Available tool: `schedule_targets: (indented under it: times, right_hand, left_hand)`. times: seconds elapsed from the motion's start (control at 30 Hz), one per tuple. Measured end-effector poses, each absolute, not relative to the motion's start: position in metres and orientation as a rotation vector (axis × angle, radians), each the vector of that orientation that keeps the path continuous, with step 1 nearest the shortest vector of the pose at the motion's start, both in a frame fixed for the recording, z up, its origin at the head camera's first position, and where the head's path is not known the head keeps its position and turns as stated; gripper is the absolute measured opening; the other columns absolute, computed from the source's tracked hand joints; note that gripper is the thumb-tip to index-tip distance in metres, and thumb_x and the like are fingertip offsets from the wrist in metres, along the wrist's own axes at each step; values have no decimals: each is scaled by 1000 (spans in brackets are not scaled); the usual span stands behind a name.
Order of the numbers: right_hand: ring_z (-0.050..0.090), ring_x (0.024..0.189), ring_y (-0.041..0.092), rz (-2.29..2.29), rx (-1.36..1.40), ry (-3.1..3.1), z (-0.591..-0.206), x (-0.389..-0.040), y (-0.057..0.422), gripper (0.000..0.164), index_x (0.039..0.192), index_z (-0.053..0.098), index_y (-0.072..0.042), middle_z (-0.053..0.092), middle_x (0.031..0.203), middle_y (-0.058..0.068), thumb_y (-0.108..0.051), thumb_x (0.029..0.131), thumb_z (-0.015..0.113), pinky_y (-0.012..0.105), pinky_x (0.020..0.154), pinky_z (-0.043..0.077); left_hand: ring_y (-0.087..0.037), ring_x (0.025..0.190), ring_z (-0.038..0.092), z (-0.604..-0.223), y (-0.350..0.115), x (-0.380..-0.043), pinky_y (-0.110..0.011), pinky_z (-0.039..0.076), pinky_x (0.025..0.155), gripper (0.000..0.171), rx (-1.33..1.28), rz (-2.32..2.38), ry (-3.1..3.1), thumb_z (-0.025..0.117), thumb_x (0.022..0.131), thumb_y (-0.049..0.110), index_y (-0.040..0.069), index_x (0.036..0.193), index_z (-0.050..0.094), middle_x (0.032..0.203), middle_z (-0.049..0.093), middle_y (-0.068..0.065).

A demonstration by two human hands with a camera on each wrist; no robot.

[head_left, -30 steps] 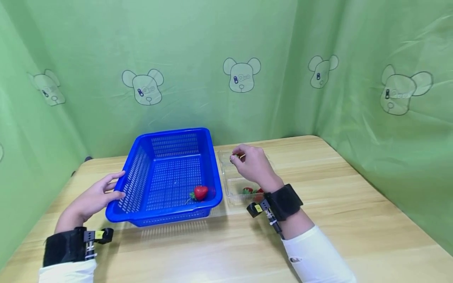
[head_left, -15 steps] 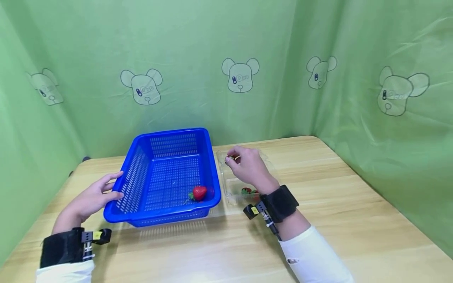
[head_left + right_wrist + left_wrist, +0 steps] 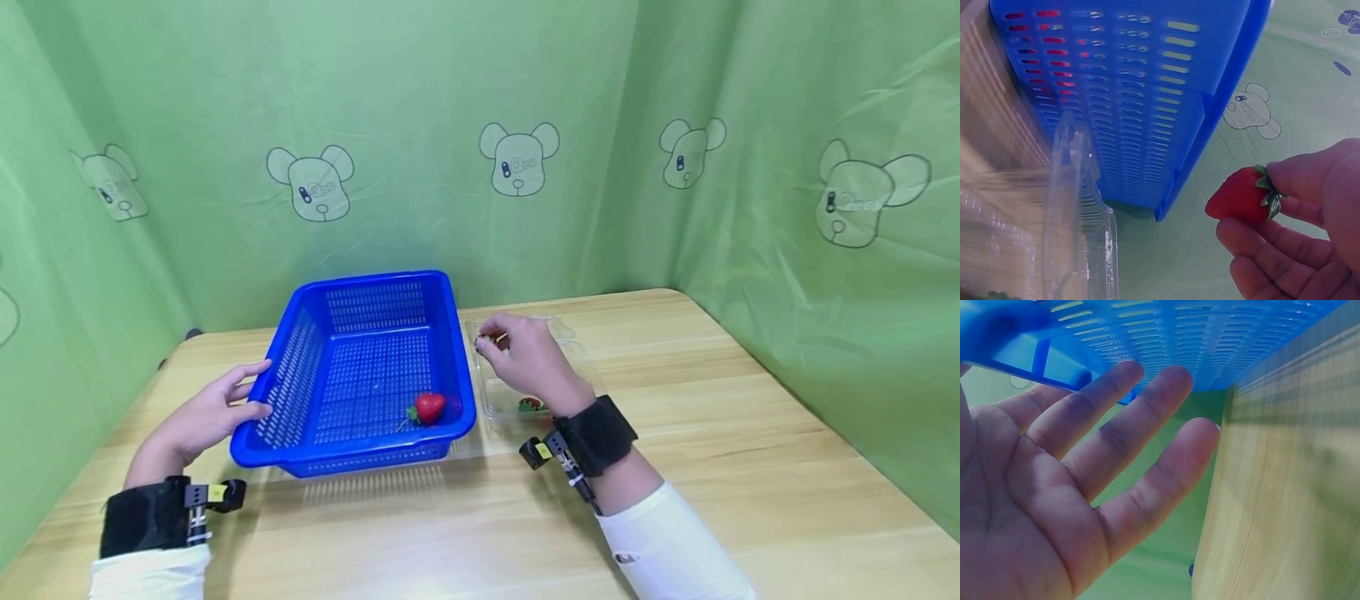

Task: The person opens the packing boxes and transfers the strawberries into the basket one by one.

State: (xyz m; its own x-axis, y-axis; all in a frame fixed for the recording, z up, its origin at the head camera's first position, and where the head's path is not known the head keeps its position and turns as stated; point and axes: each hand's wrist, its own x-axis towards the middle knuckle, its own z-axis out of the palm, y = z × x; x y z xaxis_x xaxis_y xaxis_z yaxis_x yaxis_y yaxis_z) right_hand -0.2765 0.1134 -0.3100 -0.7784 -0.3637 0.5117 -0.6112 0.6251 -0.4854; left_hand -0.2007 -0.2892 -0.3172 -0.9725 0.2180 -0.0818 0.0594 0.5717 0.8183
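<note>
My right hand pinches a red strawberry by its leafy end between thumb and fingers, its tip toward the basket in the right wrist view. It is above a clear plastic tray, just right of the blue basket. My left hand rests at the basket's left rim, thumb and index finger over the edge. In the left wrist view, the other fingers stretch nearly straight below the rim, beside the slotted wall. Another strawberry lies in the basket's near right corner.
More strawberries sit at the near end of the clear tray, partly hidden by my right wrist. Behind the wooden table hangs a green curtain with bear-head prints, reaching around both sides.
My right hand has shifted slightly left toward the basket with the strawberry still pinched. The left hand keeps its place at the rim, and the basket stays where it was.
</note>
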Motion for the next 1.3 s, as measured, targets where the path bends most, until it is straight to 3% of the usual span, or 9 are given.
schedule_targets:
  times: [1.3]
  right_hand:
    - [67, 74, 19, 953, 876, -2398, -313, -276, 106, 9, 91, 68, -4, 72, 87, 10, -12, 87, 66, 38, 70, 58]
  left_hand:
    - [-44, 108, 57, -320, -290, -202, -51, 53, 87, 68, 238, 1375, 2614, 51, 97, 13, -2, 149, 10, 138, 34, -43]
